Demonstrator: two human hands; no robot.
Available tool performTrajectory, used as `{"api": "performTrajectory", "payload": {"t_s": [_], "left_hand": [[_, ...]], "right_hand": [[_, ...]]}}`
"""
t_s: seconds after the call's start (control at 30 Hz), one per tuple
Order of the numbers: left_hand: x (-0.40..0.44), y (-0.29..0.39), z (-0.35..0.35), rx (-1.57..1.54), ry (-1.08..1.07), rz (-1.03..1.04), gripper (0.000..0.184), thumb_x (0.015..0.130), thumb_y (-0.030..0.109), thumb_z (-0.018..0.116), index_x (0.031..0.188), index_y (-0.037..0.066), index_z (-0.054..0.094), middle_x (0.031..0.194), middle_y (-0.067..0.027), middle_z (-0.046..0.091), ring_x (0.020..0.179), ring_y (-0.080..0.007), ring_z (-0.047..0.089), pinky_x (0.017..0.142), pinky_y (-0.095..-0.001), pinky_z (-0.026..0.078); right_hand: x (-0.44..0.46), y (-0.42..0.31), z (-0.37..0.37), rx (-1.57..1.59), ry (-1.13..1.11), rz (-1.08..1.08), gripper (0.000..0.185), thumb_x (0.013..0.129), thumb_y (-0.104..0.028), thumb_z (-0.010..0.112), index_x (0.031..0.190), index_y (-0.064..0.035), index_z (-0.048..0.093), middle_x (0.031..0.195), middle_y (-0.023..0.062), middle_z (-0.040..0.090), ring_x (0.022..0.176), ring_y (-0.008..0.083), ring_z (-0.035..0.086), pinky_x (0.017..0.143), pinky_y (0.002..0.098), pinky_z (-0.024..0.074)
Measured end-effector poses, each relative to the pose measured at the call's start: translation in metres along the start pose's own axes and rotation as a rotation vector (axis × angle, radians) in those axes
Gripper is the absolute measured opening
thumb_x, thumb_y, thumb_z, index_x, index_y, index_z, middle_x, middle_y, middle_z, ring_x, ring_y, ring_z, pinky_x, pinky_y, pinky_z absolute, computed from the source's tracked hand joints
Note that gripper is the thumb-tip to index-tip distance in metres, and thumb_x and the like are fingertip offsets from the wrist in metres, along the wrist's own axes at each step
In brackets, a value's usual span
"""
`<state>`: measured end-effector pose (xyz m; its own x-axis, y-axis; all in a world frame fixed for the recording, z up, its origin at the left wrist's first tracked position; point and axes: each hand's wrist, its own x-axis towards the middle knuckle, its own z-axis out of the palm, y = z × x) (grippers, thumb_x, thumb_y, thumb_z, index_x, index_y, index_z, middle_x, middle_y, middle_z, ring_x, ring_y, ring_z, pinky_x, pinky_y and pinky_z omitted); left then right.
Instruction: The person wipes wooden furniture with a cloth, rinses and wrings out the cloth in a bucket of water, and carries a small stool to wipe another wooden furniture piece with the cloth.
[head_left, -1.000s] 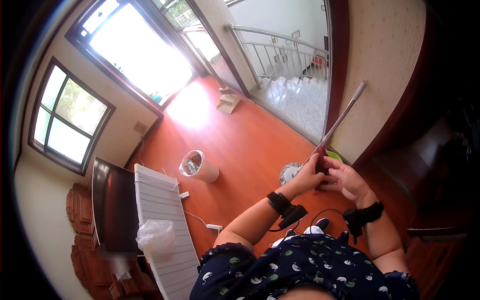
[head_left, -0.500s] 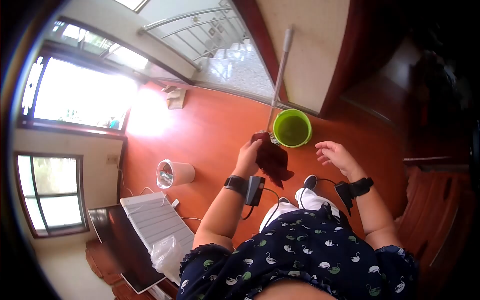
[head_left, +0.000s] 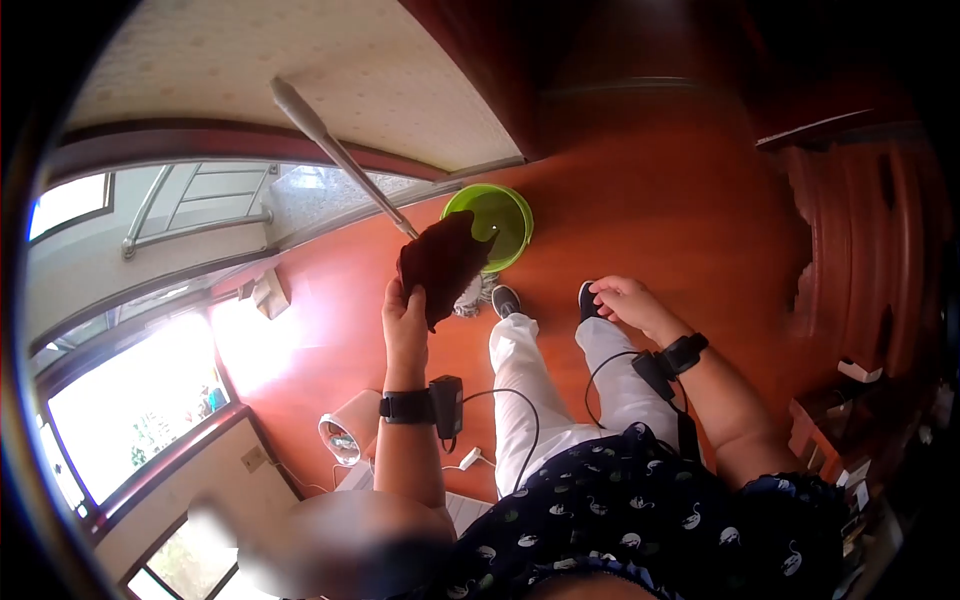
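A dark red cloth (head_left: 440, 262) hangs from my left hand (head_left: 405, 322), its fingers closed on one edge. The cloth overlaps the near left rim of a green bucket (head_left: 515, 225) that stands on the floor with liquid in it. My right hand (head_left: 622, 298) is empty, fingers apart and slightly bent, above my right shoe. Behind the cloth a mop (head_left: 350, 165) leans with its handle toward the wall; its grey strands (head_left: 478, 296) show beside the bucket.
A white waste bin (head_left: 350, 430) stands on the floor at the lower left, near a white power strip (head_left: 470, 458). A dustpan (head_left: 268, 294) lies by the doorway. Carved wooden furniture (head_left: 865, 260) is on the right. My shoes (head_left: 506, 301) are close to the bucket.
The view has turned rightward. My hands have parted; the cloth, first bunched between them, now hangs spread from my left hand and has come up beside the bucket.
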<state>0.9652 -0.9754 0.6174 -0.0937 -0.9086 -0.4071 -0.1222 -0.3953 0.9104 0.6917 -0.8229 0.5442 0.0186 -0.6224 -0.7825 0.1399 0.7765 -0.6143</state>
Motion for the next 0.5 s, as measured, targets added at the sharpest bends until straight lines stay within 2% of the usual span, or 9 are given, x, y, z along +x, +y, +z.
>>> {"api": "performTrajectory", "payload": {"t_s": [0.13, 0.17, 0.2, 0.27, 0.3, 0.4, 0.5], "left_hand": [[0.070, -0.052, 0.002, 0.326, -0.021, -0.118, 0.026, 0.081, 0.008, 0.051, 0.106, -0.001, 0.051, 0.088, -0.0075, 0.057, 0.078, -0.0125, 0.056, 0.064, -0.0222, 0.047], [0.107, -0.092, 0.004, 0.471, -0.040, -0.155, 0.027, 0.079, 0.010, 0.053, 0.104, -0.001, 0.051, 0.085, -0.0083, 0.057, 0.079, -0.0142, 0.056, 0.066, -0.0239, 0.047], [0.131, -0.126, -0.002, 0.480, -0.048, -0.169, 0.027, 0.079, 0.010, 0.053, 0.104, -0.001, 0.051, 0.085, -0.0083, 0.057, 0.079, -0.0142, 0.056, 0.066, -0.0239, 0.047], [0.175, -0.199, -0.011, 0.614, -0.037, -0.004, 0.027, 0.078, 0.012, 0.055, 0.101, -0.002, 0.052, 0.083, -0.0109, 0.057, 0.079, -0.0179, 0.056, 0.070, -0.0279, 0.046], [0.190, -0.218, -0.008, 0.639, -0.070, -0.134, 0.027, 0.079, 0.011, 0.053, 0.102, -0.003, 0.051, 0.086, -0.0129, 0.058, 0.079, -0.0202, 0.056, 0.072, -0.0313, 0.045], [0.224, -0.265, 0.003, 0.699, -0.082, -0.279, 0.027, 0.079, 0.009, 0.051, 0.103, -0.004, 0.051, 0.089, -0.0145, 0.058, 0.081, -0.0191, 0.056, 0.072, -0.0310, 0.045], [0.260, -0.328, 0.000, 0.876, -0.148, -0.083, 0.026, 0.078, 0.005, 0.049, 0.104, -0.003, 0.051, 0.089, -0.0163, 0.060, 0.082, -0.0234, 0.058, 0.072, -0.0329, 0.046]], "right_hand": [[0.040, 0.017, 0.003, 0.117, 0.037, -0.019, 0.026, 0.087, -0.015, 0.045, 0.106, -0.0013, 0.056, 0.092, 0.0068, 0.059, 0.077, 0.0124, 0.057, 0.066, 0.0254, 0.0476], [0.071, 0.030, 0.006, 0.169, 0.046, -0.025, 0.026, 0.088, -0.015, 0.045, 0.107, -0.0009, 0.056, 0.093, 0.0067, 0.059, 0.079, 0.0122, 0.057, 0.068, 0.0252, 0.0477], [0.087, 0.034, 0.010, 0.180, 0.048, -0.009, 0.026, 0.088, -0.015, 0.045, 0.107, -0.0009, 0.056, 0.093, 0.0067, 0.059, 0.079, 0.0122, 0.057, 0.068, 0.0252, 0.0477], [0.119, 0.051, 0.019, 0.298, 0.084, -0.091, 0.025, 0.089, -0.014, 0.045, 0.108, -0.0007, 0.056, 0.093, 0.0069, 0.060, 0.081, 0.0125, 0.057, 0.072, 0.0248, 0.0474], [0.138, 0.060, 0.025, 0.323, 0.104, -0.143, 0.025, 0.090, -0.012, 0.045, 0.109, -0.0005, 0.055, 0.093, 0.0073, 0.060, 0.082, 0.0128, 0.057, 0.075, 0.0242, 0.0468], [0.181, 0.085, 0.048, 0.496, 0.136, -0.098, 0.023, 0.090, -0.010, 0.045, 0.109, -0.0003, 0.055, 0.091, 0.0078, 0.060, 0.082, 0.0124, 0.057, 0.074, 0.0236, 0.0464], [0.220, 0.116, 0.081, 0.638, 0.153, -0.069, 0.024, 0.090, -0.010, 0.045, 0.109, 0.0006, 0.054, 0.093, 0.0080, 0.060, 0.083, 0.0126, 0.057, 0.075, 0.0238, 0.0464]]}}
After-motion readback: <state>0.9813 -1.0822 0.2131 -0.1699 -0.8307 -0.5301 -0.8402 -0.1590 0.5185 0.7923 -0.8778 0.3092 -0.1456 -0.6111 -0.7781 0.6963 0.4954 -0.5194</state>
